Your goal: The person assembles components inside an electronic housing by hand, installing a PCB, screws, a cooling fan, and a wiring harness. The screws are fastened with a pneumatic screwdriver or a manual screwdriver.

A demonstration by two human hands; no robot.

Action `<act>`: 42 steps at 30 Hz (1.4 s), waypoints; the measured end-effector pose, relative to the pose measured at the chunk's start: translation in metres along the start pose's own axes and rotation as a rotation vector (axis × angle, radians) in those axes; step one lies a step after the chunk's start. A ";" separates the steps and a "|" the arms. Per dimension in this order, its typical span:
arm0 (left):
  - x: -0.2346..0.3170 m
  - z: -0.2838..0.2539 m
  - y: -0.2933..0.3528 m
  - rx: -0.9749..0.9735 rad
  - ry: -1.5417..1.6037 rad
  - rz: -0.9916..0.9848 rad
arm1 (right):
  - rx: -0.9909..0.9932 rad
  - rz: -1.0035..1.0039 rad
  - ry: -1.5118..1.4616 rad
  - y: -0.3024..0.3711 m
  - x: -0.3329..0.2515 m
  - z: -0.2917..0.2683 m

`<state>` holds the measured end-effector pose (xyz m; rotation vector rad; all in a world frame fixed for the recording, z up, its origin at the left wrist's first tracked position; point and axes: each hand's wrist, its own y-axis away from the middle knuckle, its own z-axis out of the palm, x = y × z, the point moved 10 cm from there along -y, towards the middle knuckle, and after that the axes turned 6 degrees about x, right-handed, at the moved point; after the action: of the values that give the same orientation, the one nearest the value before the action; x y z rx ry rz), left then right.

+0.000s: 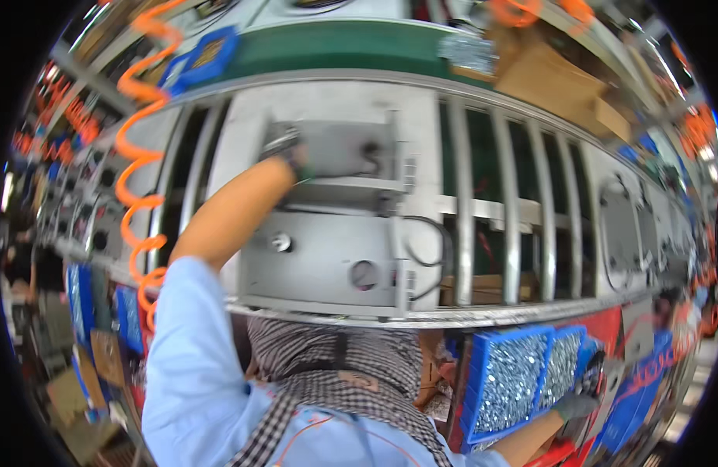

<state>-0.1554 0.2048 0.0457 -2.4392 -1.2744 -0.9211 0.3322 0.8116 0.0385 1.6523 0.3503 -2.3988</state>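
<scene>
My left hand, in a dark glove, is over the far part of a grey sheet-metal housing on a pale board. Motion smears its fingers, so I cannot make out whether they hold anything. The housing's near panel carries a round hole and a small shiny round part. A black cable loops out from its right side. At the lower right my right hand, in a grey glove, is stretched out beside a blue bin of small metal parts. Its fingers blur into dark shapes there.
Bare metal rollers run right of the board. An orange coiled hose hangs at the left. Another blue bin borders the conveyor's near edge. A cardboard box and a blue tray stand beyond the far rail.
</scene>
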 end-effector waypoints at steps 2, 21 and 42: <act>-0.005 0.011 -0.011 -0.018 -0.014 0.153 | -0.314 0.023 -0.116 0.030 0.014 0.052; 0.005 0.034 -0.037 -0.256 0.028 0.328 | -1.368 -0.401 0.770 0.353 0.083 0.597; 0.006 0.043 -0.034 -0.198 -0.058 0.348 | -1.965 -0.793 1.077 0.413 0.124 0.605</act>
<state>-0.1623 0.2494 0.0141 -2.7372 -0.7655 -0.9198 -0.1235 0.2279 0.0990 1.2367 2.5196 -0.0256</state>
